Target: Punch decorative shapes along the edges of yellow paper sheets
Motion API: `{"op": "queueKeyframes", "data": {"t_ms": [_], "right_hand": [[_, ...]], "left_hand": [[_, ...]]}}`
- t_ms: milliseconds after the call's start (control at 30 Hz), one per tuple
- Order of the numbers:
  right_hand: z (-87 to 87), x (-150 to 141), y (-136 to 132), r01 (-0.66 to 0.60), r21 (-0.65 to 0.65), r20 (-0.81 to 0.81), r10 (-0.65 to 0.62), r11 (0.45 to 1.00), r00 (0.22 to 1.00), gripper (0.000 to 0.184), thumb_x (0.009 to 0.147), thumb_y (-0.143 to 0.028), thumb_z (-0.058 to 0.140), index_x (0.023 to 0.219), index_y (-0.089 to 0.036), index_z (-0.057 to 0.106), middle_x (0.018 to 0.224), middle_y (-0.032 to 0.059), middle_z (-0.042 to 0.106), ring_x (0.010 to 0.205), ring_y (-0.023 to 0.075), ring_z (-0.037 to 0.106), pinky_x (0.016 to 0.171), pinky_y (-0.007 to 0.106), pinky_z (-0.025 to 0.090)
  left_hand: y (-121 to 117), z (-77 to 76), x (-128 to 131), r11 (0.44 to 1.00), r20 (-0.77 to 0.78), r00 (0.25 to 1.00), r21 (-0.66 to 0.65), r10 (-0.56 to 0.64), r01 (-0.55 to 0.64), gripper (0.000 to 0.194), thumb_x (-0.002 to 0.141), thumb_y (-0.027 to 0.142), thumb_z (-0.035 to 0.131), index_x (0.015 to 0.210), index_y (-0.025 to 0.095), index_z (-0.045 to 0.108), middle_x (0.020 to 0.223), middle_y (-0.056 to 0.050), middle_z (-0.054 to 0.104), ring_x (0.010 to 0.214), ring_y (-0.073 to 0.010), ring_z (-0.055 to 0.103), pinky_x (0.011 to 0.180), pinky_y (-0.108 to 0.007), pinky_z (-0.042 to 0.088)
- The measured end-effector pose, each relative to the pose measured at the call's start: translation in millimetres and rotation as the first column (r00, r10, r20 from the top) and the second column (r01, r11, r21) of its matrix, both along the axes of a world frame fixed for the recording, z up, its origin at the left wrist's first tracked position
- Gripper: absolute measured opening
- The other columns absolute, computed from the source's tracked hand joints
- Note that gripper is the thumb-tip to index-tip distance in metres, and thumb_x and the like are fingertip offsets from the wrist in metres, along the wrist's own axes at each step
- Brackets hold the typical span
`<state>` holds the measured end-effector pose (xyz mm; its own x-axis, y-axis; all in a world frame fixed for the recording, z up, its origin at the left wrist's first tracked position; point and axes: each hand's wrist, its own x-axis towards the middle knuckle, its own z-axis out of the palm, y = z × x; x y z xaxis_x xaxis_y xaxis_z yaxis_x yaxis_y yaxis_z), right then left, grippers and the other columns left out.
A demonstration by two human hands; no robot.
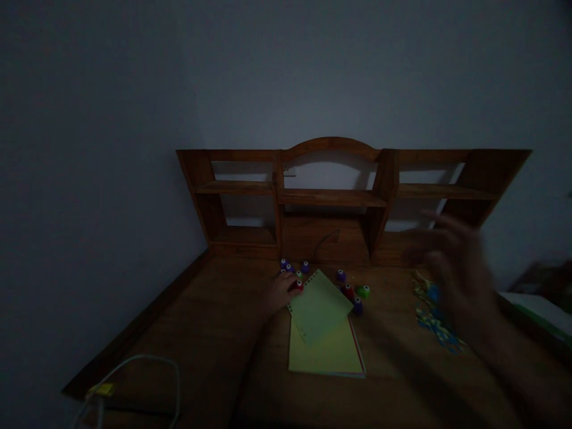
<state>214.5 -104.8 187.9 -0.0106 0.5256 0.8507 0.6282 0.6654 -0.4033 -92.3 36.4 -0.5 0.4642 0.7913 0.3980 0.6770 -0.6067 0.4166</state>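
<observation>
My left hand (279, 293) is closed round a small red spool (298, 286) with a white, dark-centred top, at the left edge of a loose green sheet (319, 307). This punched sheet lies tilted over a pad of yellow paper (328, 353). Close to my left fingers stand several purple spools (305, 267). Right of the sheet are another red spool (347, 291), a green spool (363, 291) lying tipped, and a purple spool (357, 306). My right hand (456, 268) is raised at the right, blurred by motion, its fingers apart with nothing visible in them.
A wooden shelf unit (333, 198) runs along the back of the wooden table (210, 333). Blue and yellow small pieces (435, 325) lie heaped at the right, partly behind my right arm. A pale cable (154, 357) loops at the front left. The room is dim.
</observation>
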Motion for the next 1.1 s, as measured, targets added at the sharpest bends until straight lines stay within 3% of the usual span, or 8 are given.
{"op": "queueKeyframes", "data": {"t_ms": [133,233,333,567,700,767,900,1100], "right_hand": [[-74.5,-10.3,47.1,0.217,-0.460,0.364,-0.040,0.861,0.931,0.035,0.088,-0.051,0.051,0.094,-0.019,0.063,0.064,0.0043,0.063,0.054,0.0201,0.058,0.048,0.026,0.036],[-121.2,-20.9,76.1,0.167,-0.560,0.379,0.072,0.812,0.922,0.033,0.090,-0.047,0.049,0.079,-0.019,0.064,0.068,0.0061,0.066,0.061,0.0203,0.061,0.051,0.025,0.034],[-141.5,-29.5,86.5,0.106,-0.611,0.332,0.133,0.785,0.934,0.038,0.089,-0.050,0.048,0.075,-0.019,0.064,0.065,0.0056,0.066,0.055,0.0187,0.059,0.048,0.025,0.031],[-170.1,-32.1,92.1,-0.122,-0.697,0.107,0.271,0.706,0.957,0.028,0.077,-0.038,0.063,0.059,-0.017,0.059,0.056,0.0009,0.059,0.051,0.0153,0.053,0.047,0.022,0.030],[-159.4,-14.6,87.7,-0.341,-0.663,-0.149,0.329,0.667,0.932,0.028,0.084,-0.039,0.058,0.066,-0.017,0.056,0.060,-0.0008,0.055,0.055,0.0142,0.051,0.048,0.021,0.034],[-144.4,-0.7,82.7,-0.365,-0.581,-0.307,0.219,0.728,0.926,0.030,0.086,-0.043,0.055,0.072,-0.017,0.057,0.062,-0.0003,0.056,0.056,0.0146,0.051,0.048,0.022,0.037],[-128.4,24.2,78.4,-0.184,-0.408,-0.570,-0.092,0.894,0.817,0.033,0.080,-0.049,0.063,0.089,-0.017,0.061,0.076,0.0050,0.063,0.067,0.0193,0.058,0.052,0.024,0.044],[-152.1,26.1,85.0,-0.302,-0.361,-0.780,-0.109,0.882,0.616,0.042,0.075,-0.052,0.068,0.099,-0.020,0.055,0.073,0.0026,0.064,0.054,0.0167,0.057,0.046,0.025,0.047]], "left_hand": [[-2.5,6.7,-0.5,0.997,0.033,0.997,0.012,0.071,-0.071,0.020,0.080,0.034,0.065,0.097,0.022,0.065,0.102,-0.005,0.061,0.101,-0.0219,0.054,0.089,-0.034,0.042],[-3.8,10.8,-1.3,0.994,0.054,0.992,0.010,0.110,-0.111,0.019,0.083,0.033,0.062,0.098,0.022,0.063,0.104,-0.006,0.060,0.101,-0.0217,0.054,0.088,-0.034,0.042],[-2.7,10.6,-2.0,0.991,0.048,0.990,0.005,0.130,-0.131,0.023,0.083,0.036,0.061,0.101,0.023,0.062,0.108,-0.006,0.059,0.102,-0.0217,0.054,0.088,-0.034,0.043],[3.6,3.9,-2.2,0.989,0.049,0.988,-0.003,0.150,-0.150,0.027,0.081,0.041,0.062,0.101,0.022,0.061,0.105,-0.005,0.060,0.097,-0.0208,0.057,0.085,-0.033,0.045],[3.5,3.9,-4.4,0.978,0.068,0.977,0.032,0.204,-0.206,0.029,0.082,0.042,0.060,0.104,0.023,0.061,0.106,-0.006,0.061,0.097,-0.0219,0.057,0.086,-0.034,0.045],[2.8,4.5,-5.4,0.972,0.082,0.969,0.030,0.232,-0.235,0.028,0.083,0.041,0.059,0.104,0.024,0.061,0.106,-0.006,0.062,0.096,-0.0219,0.058,0.085,-0.034,0.046],[-0.5,7.5,-4.7,0.984,0.082,0.981,0.018,0.177,-0.179,0.023,0.084,0.041,0.057,0.100,0.025,0.062,0.102,-0.005,0.062,0.093,-0.0213,0.058,0.082,-0.034,0.046],[-3.7,8.5,-0.1,0.998,0.071,0.996,0.016,0.052,-0.053,0.020,0.082,0.037,0.062,0.096,0.023,0.064,0.107,-0.005,0.061,0.100,-0.0212,0.056,0.089,-0.034,0.044]]}}
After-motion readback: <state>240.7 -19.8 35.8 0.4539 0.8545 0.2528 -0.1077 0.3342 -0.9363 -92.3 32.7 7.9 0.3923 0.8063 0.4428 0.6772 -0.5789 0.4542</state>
